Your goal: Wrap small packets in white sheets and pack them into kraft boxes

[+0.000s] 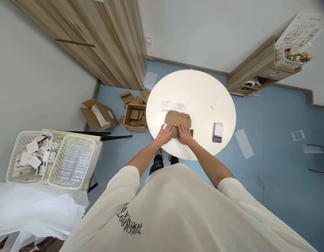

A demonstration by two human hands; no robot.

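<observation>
On the round white table (204, 94), a brown cardboard box (178, 119) lies partly unfolded, its wide flap spread toward the far side. My left hand (165, 134) is at the box's near left part, fingers over the cardboard and thumb by the near edge. At the near right part, my right hand (184, 134) has its fingers on top and its thumb low at the edge. Both hands grip the cardboard and cover some of it. Just beyond the flap lie a small white square packet (166, 106) and another white packet (180, 107).
A pixelated object (218, 132) lies on the table's right side. Left of the table, an open carton (126, 120) holds cardboard pieces beside another carton (95, 119). White baskets (50, 178) stand farther left. A wooden cabinet (119, 42) and low shelf (256, 66) flank the table.
</observation>
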